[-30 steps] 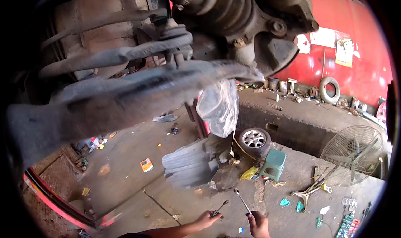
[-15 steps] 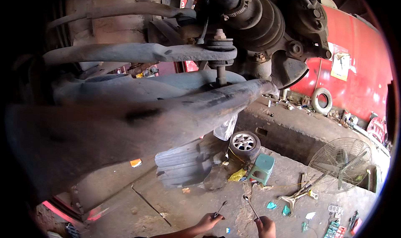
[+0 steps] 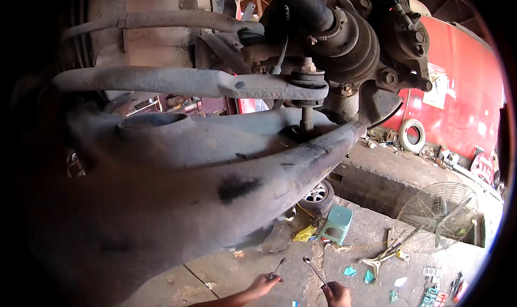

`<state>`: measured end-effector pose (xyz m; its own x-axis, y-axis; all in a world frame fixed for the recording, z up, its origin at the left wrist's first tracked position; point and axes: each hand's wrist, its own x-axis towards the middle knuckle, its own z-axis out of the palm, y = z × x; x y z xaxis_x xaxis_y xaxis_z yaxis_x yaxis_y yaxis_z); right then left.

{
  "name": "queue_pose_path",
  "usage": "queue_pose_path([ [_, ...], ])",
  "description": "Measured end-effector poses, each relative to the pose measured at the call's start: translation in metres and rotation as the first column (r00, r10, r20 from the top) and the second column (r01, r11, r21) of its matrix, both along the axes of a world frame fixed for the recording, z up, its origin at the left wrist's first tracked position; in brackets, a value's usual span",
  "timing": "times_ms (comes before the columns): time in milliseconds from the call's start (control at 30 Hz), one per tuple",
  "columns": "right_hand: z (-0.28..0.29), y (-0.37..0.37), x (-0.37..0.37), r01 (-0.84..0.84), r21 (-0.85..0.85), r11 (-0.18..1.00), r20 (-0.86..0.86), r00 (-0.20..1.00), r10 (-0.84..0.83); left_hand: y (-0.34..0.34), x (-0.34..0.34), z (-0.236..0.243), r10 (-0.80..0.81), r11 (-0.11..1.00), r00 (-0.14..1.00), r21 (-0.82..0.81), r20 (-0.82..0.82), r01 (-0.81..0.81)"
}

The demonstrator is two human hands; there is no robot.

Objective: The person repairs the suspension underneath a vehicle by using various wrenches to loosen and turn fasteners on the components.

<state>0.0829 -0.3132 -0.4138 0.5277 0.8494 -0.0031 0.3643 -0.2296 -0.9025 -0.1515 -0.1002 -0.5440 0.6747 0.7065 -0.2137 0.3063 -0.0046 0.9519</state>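
Left hand (image 3: 262, 285): closed on the left wrench (image 3: 278, 267). Right hand (image 3: 336, 294): closed round the right wrench (image 3: 315, 270). Both wrenches point upward, apart, low in view and clear of the arm (image 3: 177, 199).

Change over the last second: grips unaltered; the arm, bar (image 3: 151, 82) and bolt (image 3: 307, 119) have shifted rightward in view, the arm masking more floor. Judged effect: the bolt is better exposed to sight, with neither wrench on it.

Materials: wrenches slim, bright metal, ring-ended. Arm broad, tapering, dull grey-brown, black-smeared. Bar rounded, scuffed. Boot (image 3: 355, 51) dark, ribbed. Beyond: green stool (image 3: 338, 221), wire-caged fan (image 3: 439, 216).
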Motion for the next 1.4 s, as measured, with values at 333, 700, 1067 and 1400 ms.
queue_pose_path([
  [333, 0.002, 0.007, 0.000, 0.003, -0.010, 1.000, 0.087, 0.996, -0.002, -0.001, 0.002, 0.011, -0.051, 0.998, 0.997, 0.018, -0.062, 0.052],
  [700, 0.016, 0.007, 0.000, 0.041, 0.045, 0.998, 0.020, 0.999, -0.042, 0.005, 0.010, 0.022, -0.024, 0.999, 1.000, -0.036, -0.015, 0.024],
  [1067, 0.015, 0.000, 0.007, 0.019, 0.057, 0.998, -0.039, 0.999, -0.016, -0.013, 0.016, 0.051, -0.054, 0.997, 0.997, -0.064, -0.062, 0.050],
  [1400, 0.024, -0.013, 0.020, -0.034, -0.094, 0.995, -0.051, 0.998, 0.029, -0.029, 0.017, 0.029, -0.067, 0.997, 0.989, -0.040, -0.134, 0.062],
])
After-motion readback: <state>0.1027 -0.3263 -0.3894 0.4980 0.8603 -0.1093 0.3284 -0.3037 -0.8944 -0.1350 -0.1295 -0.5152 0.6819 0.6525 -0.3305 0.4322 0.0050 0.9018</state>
